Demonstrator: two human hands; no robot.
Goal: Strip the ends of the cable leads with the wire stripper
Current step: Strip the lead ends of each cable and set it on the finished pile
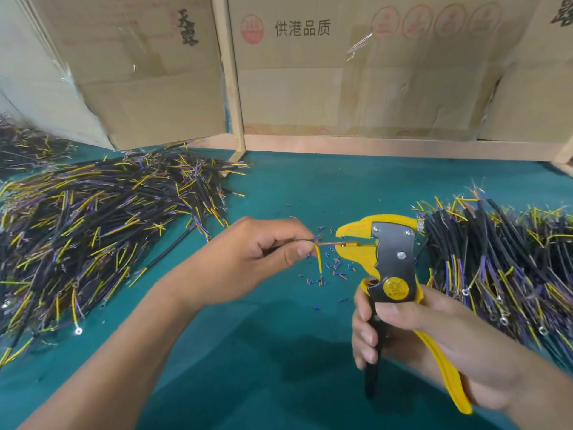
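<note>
My left hand (pixel 263 252) pinches a cable between thumb and fingers; its black sheath (pixel 169 251) trails back to the left. A pink lead (pixel 328 243) runs from my fingers into the jaws of the yellow and grey wire stripper (pixel 387 259). The cable's yellow lead (pixel 319 263) hangs down, and a blue one shows at my fingertips. My right hand (pixel 434 339) grips the stripper's yellow and black handles, with the jaws pointing left.
A large heap of black cables (pixel 93 231) with yellow and purple leads lies at the left, another heap (pixel 502 268) at the right. Small bits of stripped insulation (pixel 328 271) litter the green table (pixel 279 352). Cardboard sheets (pixel 341 72) on a wooden frame close the back.
</note>
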